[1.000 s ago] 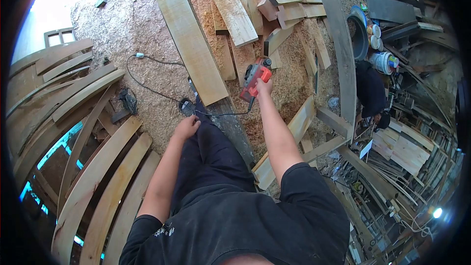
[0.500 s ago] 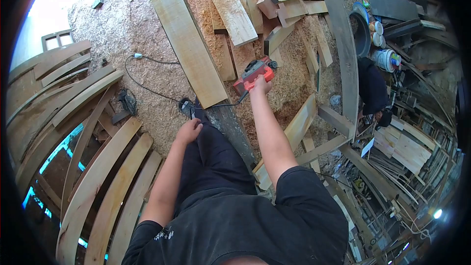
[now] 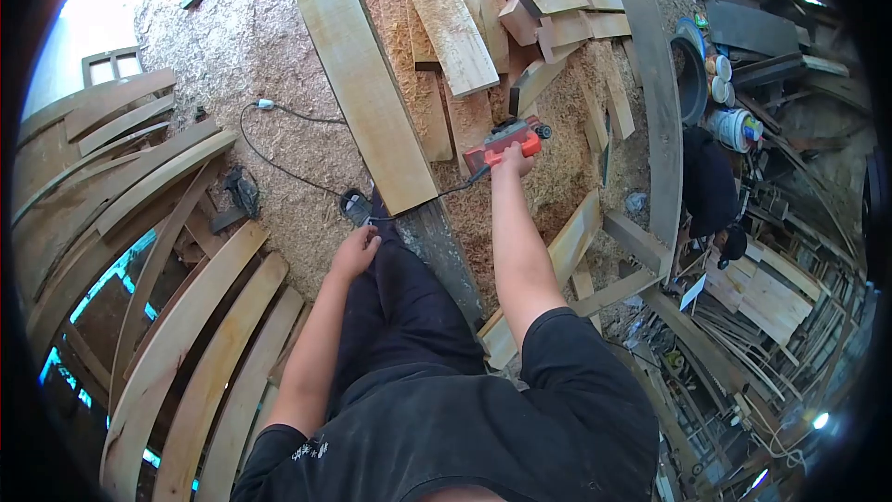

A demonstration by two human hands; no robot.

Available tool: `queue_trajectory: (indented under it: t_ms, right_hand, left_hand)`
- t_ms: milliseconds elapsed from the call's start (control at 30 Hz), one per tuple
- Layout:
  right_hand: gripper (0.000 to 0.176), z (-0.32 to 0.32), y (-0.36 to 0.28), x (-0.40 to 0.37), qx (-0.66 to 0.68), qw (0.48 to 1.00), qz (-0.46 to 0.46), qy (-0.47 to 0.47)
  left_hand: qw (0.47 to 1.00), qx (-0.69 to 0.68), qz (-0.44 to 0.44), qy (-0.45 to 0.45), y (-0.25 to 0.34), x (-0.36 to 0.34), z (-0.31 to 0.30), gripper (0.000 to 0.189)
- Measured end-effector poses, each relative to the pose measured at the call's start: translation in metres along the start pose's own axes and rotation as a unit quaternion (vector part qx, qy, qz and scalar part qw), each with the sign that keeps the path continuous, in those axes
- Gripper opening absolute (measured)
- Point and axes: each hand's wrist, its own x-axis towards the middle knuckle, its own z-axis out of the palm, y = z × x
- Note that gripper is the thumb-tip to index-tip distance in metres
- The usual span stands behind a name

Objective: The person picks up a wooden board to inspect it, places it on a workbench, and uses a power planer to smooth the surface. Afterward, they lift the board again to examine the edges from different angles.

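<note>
My right hand is closed round the handle of a red electric hand planer, held out over the shavings beside a long plank. The planer's black cord runs back past the end of that wide plank toward my foot, then loops left to a white connector. Low over my dark trouser leg hangs my left hand, its fingers curled in. The cord passes close by its fingertips; whether they grip it I cannot make out.
Offcuts and boards lie piled on the shavings ahead. Curved wooden pieces stand stacked at left. On the right runs a long beam, with a bent-over person and white buckets beyond it.
My right hand and the planer have shifted slightly to the right, drawing the cord along. The left hand stays nearly in place.
</note>
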Motion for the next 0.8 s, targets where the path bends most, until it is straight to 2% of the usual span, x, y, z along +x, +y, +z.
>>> queue_trajectory:
  t_ms: [33,100,167,200,233,267,333,367,433,500,533,567,600,633,667,733,767,800]
  right_hand:
    - [0.046,0.000,0.004,0.003,-0.002,1.000,0.001,0.000]
    - [0.049,0.012,0.020,0.029,-0.068,0.994,-0.063,-0.061]
    - [0.051,0.014,0.037,0.057,-0.107,0.992,-0.053,-0.048]
    - [0.053,0.015,0.033,0.055,-0.147,0.987,-0.045,-0.039]
    - [0.056,0.014,0.029,0.052,-0.111,0.991,-0.022,-0.064]
    - [0.056,0.011,0.031,0.055,-0.112,0.991,-0.023,-0.065]
    - [0.053,0.007,0.037,0.064,-0.187,0.978,-0.058,-0.071]
    - [0.053,0.007,0.032,0.049,-0.187,0.978,-0.059,-0.073]
    - [0.044,-0.002,0.019,-0.012,-0.266,0.952,-0.142,-0.062]
    - [0.033,-0.024,0.027,-0.063,-0.386,0.841,-0.365,-0.106]
    - [0.026,-0.033,0.029,-0.085,-0.364,0.800,-0.436,-0.191]
    - [0.025,-0.040,0.043,-0.088,-0.385,0.746,-0.464,-0.284]
    - [0.027,-0.048,0.052,-0.100,-0.393,0.725,-0.438,-0.359]
    - [0.031,-0.053,0.063,-0.106,-0.452,0.687,-0.418,-0.387]
    - [0.031,-0.056,0.070,-0.114,-0.450,0.683,-0.423,-0.390]
    - [0.036,-0.057,0.080,-0.129,-0.502,0.636,-0.460,-0.364]
    - [0.036,-0.058,0.083,-0.135,-0.499,0.632,-0.466,-0.367]
    - [0.039,-0.058,0.084,-0.140,-0.517,0.629,-0.470,-0.340]
  left_hand:
    - [1.000,0.002,0.014,0.016,0.000,0.002,0.000,0.036]
    - [0.999,-0.016,0.028,0.036,0.009,0.021,-0.001,0.038]
    - [0.997,-0.033,0.040,0.052,0.014,0.029,0.003,0.041]
    - [0.993,-0.057,0.059,0.089,0.014,0.036,0.009,0.044]
    - [0.986,-0.082,0.078,0.126,0.014,0.044,0.016,0.047]
    - [0.985,-0.083,0.079,0.126,0.013,0.053,0.023,0.047]
    - [0.966,-0.182,0.086,0.161,0.015,0.070,0.034,0.050]
    - [0.965,-0.184,0.087,0.163,0.025,0.072,0.034,0.050]
    - [0.971,-0.148,0.004,0.190,0.048,0.072,0.030,0.050]
    - [0.972,-0.126,-0.004,0.200,0.037,0.081,0.037,0.049]
    - [0.972,-0.101,-0.011,0.210,0.033,0.085,0.040,0.049]
    - [0.971,-0.106,-0.009,0.212,0.036,0.086,0.040,0.049]
    - [0.971,-0.082,-0.013,0.222,0.040,0.085,0.039,0.045]
    - [0.970,-0.058,-0.017,0.234,0.042,0.083,0.036,0.042]
    - [0.969,-0.061,-0.016,0.239,0.033,0.089,0.042,0.042]
    - [0.957,-0.158,0.006,0.242,0.008,0.106,0.058,0.038]
    - [0.936,-0.269,0.041,0.222,0.032,0.091,0.045,0.037]
    - [0.934,-0.272,0.046,0.226,0.029,0.090,0.048,0.037]
